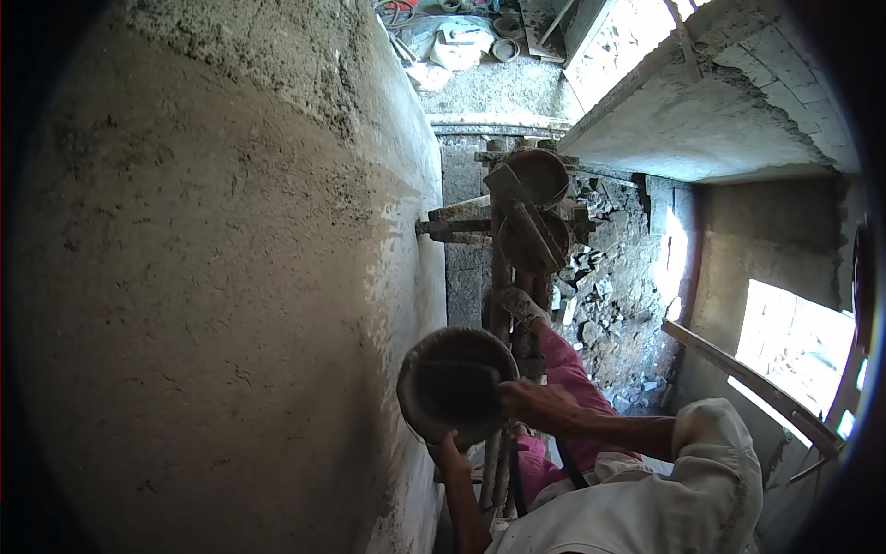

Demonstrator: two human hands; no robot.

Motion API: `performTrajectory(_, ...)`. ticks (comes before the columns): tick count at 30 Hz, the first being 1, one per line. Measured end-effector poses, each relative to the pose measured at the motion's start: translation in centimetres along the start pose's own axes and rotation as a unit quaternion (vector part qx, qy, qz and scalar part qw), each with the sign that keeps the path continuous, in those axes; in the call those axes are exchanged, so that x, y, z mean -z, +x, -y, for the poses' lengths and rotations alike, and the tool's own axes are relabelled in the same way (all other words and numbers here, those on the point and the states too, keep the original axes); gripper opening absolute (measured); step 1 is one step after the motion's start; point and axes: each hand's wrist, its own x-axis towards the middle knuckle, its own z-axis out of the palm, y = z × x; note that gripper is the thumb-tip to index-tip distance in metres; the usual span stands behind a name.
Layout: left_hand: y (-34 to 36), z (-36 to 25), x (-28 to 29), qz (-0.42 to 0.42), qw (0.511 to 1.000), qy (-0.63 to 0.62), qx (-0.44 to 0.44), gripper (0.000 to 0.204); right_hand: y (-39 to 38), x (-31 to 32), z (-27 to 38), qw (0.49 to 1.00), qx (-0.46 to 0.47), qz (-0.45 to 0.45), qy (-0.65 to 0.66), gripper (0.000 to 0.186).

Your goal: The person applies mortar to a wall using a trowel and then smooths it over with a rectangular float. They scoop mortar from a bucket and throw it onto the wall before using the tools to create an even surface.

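A round, dark mortar pan (413, 406) is held up next to the plastered wall. My left hand (448, 454) grips its near rim from below. At the pan's right side, my right hand (538, 406) is closed in a fist. A dark, blurred shape lies inside the pan in front of that fist, and I cannot make out whether the fist holds it.
The large plastered wall (231, 277) fills the left. Two more round pans (538, 177) rest on scaffold poles ahead, with a long wooden board (526, 220) across them. Rubble (600, 286) lies below on the right. A wooden beam (738, 374) slants past the bright window opening.
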Motion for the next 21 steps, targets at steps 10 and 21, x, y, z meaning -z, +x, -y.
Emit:
performTrajectory(10,-2.8,-8.0,-6.2,0.065,0.967,0.130,-0.209,0.071,9.9,-5.5,-9.1,0.976,0.210,-0.050,0.010,0.033)
performTrajectory(21,2.2,-5.5,-9.8,0.098,0.994,-0.043,-0.017,0.059,2.7,3.8,-2.8,0.861,-0.027,-0.072,0.502,0.049)
